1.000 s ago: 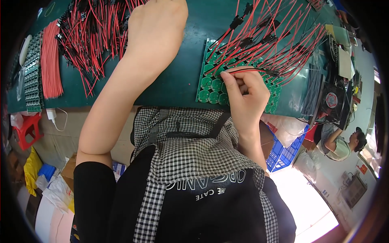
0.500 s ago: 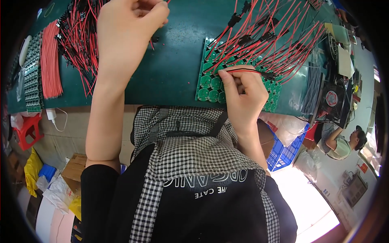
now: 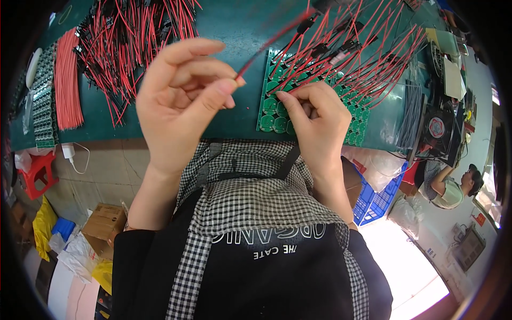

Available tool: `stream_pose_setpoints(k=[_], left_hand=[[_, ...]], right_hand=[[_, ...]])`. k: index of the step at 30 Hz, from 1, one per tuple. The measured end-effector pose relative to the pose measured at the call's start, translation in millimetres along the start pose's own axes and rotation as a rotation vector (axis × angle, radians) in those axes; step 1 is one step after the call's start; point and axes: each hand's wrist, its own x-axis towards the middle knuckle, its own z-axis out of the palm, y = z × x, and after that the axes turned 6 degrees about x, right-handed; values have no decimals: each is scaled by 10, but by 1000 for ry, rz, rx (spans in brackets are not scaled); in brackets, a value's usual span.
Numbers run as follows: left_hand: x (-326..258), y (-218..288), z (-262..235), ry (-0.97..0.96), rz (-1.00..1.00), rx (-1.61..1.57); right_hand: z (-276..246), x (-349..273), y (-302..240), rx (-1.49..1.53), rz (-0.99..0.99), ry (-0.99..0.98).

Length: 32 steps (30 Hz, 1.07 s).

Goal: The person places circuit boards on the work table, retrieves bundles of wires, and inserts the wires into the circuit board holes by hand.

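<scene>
My left hand [image 3: 184, 98] is raised over the near middle of the green table. Its thumb and index finger pinch the end of a red-and-black wire lead [image 3: 266, 48]. The lead slants up to the right, smeared by motion, with a dark blurred end. My right hand [image 3: 320, 112] rests over a panel of green circuit boards [image 3: 274, 124], thumb and index finger pressed together near the panel's left side. What those fingertips hold, if anything, is hidden. Many red-and-black leads with black connectors [image 3: 349, 48] lie across the panel, covering its far part.
A pile of red-and-black leads [image 3: 144, 42] lies at the far left, beside a bundle of red wires [image 3: 66, 80] and a strip of boards [image 3: 44, 101]. Grey wires [image 3: 409, 114] and a fan [image 3: 436, 128] are on the right. A person [image 3: 448, 186] is beyond.
My left hand has come back from the lead pile toward the middle, bringing a lead. My right fingertips have shifted slightly left; the lead seen across that hand no longer shows there.
</scene>
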Motion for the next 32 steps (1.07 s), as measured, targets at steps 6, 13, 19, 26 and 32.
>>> stream_pose_setpoints(k=[6, 13, 19, 26, 32], left_hand=[[-218, -19, 187, -205, -25, 230], [-243, -94, 278, -259, -95, 189], [-218, -98, 239, -390, -345, -73], [38, -77, 84, 65, 268, 1233], [161, -114, -60, 65, 180, 1468]], right_hand=[[-221, -92, -77, 188, 38, -16], [-237, -194, -109, 512, 236, -193], [-309, -150, -30, 590, 147, -320], [-162, -70, 107, 215, 144, 94], [-147, -74, 102, 120, 155, 57]])
